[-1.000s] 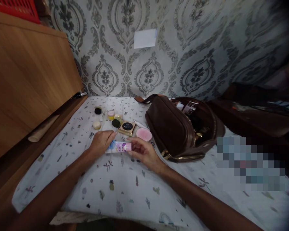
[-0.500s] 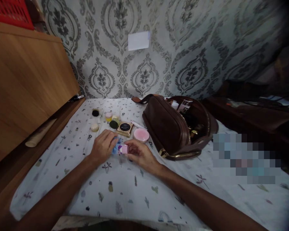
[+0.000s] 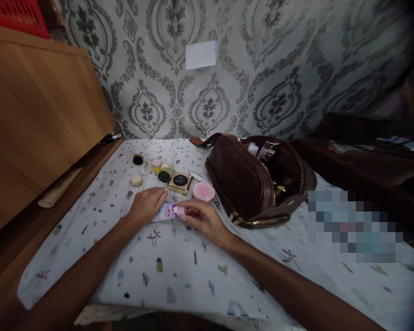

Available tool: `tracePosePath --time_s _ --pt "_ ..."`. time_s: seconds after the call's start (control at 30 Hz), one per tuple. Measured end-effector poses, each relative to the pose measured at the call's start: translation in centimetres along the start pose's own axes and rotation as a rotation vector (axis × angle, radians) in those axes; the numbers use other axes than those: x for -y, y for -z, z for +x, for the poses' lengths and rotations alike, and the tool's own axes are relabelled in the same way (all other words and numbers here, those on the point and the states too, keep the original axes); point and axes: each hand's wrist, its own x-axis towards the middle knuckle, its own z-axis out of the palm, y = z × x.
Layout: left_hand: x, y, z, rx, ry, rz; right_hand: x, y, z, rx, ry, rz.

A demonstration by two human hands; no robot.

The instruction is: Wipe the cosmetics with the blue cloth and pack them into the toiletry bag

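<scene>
My right hand pinches the pink cap end of a small tube with a purple print. Curled over the tube's other end is my left hand, its fingers closed and partly hiding it. The tube lies level, low above the patterned cloth. Just beyond my hands are a gold square case with a black round top, a round pink container and a small dark green-topped jar. A white pen-like stick lies behind the case.
An unzipped brown bag holding several items stands right of my hands. Small jars, one cream-topped, one black-topped and one yellow, sit at the back left. A wooden cabinet borders the left side.
The tube has turned so more of its purple print shows, and its pale body now shows below my left hand. My left hand has shifted slightly; my right still grips the cap end.
</scene>
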Motion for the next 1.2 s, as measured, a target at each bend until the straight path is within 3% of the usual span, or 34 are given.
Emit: tracePosePath --time_s 0.2,0.33,0.43,0.53,0.73,0.87,1.03,1.2 --pt "0.2 0.6 0.1 -0.104 0.05 -0.051 -0.3 -0.2 -0.1 0.009 -0.015 0.005" --pt "-2.0 1.0 -0.4 -0.232 -0.146 -0.235 -0.1 -0.1 -0.2 -0.007 -0.051 -0.038" --pt "-3.4 0.7 -0.6 -0.184 -0.323 -0.222 0.3 0.0 -0.2 -0.007 -0.102 -0.01" --pt "-3.5 0.0 -0.6 -0.142 -0.373 -0.1 0.7 0.1 -0.1 0.005 -0.149 0.021" --pt "-0.8 0.0 -0.2 -0.094 -0.313 0.05 0.5 0.1 0.2 -0.032 -0.224 0.093" --pt "0.1 0.0 -0.2 -0.111 -0.252 -0.02 0.1 0.3 0.5 -0.042 -0.25 0.103" --pt "0.1 -0.3 -0.3 -0.127 -0.198 -0.126 -0.2 0.3 0.6 -0.103 -0.171 0.112" --pt "-0.3 0.4 -0.2 -0.267 -0.139 -0.149 0.0 0.1 0.5 -0.065 -0.15 0.13"
